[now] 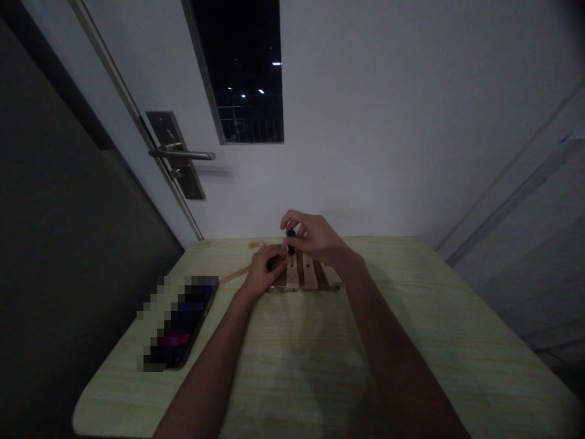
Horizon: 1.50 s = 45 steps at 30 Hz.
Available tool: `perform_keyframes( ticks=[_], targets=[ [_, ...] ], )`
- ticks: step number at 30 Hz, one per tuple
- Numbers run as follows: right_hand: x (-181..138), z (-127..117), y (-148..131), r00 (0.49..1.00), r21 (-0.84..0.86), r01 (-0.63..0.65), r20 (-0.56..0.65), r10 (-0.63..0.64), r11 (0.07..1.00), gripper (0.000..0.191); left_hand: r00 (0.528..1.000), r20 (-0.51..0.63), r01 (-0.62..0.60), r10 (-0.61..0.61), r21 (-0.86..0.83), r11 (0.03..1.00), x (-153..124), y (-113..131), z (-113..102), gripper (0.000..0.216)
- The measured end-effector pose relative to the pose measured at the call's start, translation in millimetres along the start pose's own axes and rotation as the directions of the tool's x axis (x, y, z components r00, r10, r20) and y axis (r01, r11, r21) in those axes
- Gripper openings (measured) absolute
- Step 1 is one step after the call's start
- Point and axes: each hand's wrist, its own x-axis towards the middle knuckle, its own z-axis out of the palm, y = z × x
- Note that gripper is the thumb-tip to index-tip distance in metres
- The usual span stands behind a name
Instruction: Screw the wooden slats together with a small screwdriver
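Observation:
Upright over a small wooden piece [293,279] stands a screwdriver [291,242] with a black handle, its shaft pointing down at the piece. The fingertips of my right hand [317,236] are closed round the handle from the right. My left hand [262,268] comes in from the left, thumb and fingertips drawn together beside the shaft; what they pinch is too small to tell. More wooden pieces lie to the right, one with a dark hole [309,274]. They rest on a brownish base [277,288], partly hidden by my hands.
A phone [196,317], partly pixelated, lies left on the pale wooden table [292,366]. A thin wooden stick [235,274] and a curved wooden piece [256,245] are beyond my left hand. Behind the table's far edge is a white door with a metal handle [192,155].

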Motion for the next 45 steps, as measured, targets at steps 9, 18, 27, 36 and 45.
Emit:
perform_keyframes(
  ticks=[9, 18, 27, 36, 45],
  targets=[
    [-3.3, -2.5, -1.1, 0.999, -0.033, 0.014, 0.048, -0.012, 0.999, 0.042, 1.000, -0.001, -0.010, 0.010, 0.011, 1.000, 0.4, 0.6, -0.5, 0.013],
    [-2.8, -6.5, -4.0, 0.999, -0.034, -0.018, 0.050, 0.020, 0.999, 0.028, 1.000, -0.021, 0.010, -0.010, -0.019, 1.000, -0.9, -2.3, 0.9, 0.016],
    [-0.5, -3.1, -1.5, 0.999, -0.095, 0.003, -0.042, -0.007, 0.995, 0.013, 1.000, 0.005, 0.005, -0.004, -0.018, 1.000, 0.5, 2.1, -0.7, 0.014],
    [-1.9, -4.8, -4.8, 0.998, -0.012, -0.031, 0.054, 0.032, 0.999, 0.034, 1.000, 0.000, 0.002, -0.002, 0.000, 1.000, 0.3, 1.5, -0.9, 0.014],
    [2.2, -2.5, 2.6, 0.997, -0.133, 0.055, -0.046, -0.062, 0.990, 0.009, 0.999, -0.037, -0.017, 0.017, -0.019, 1.000, -0.3, -3.3, 1.4, 0.014]
  ],
)
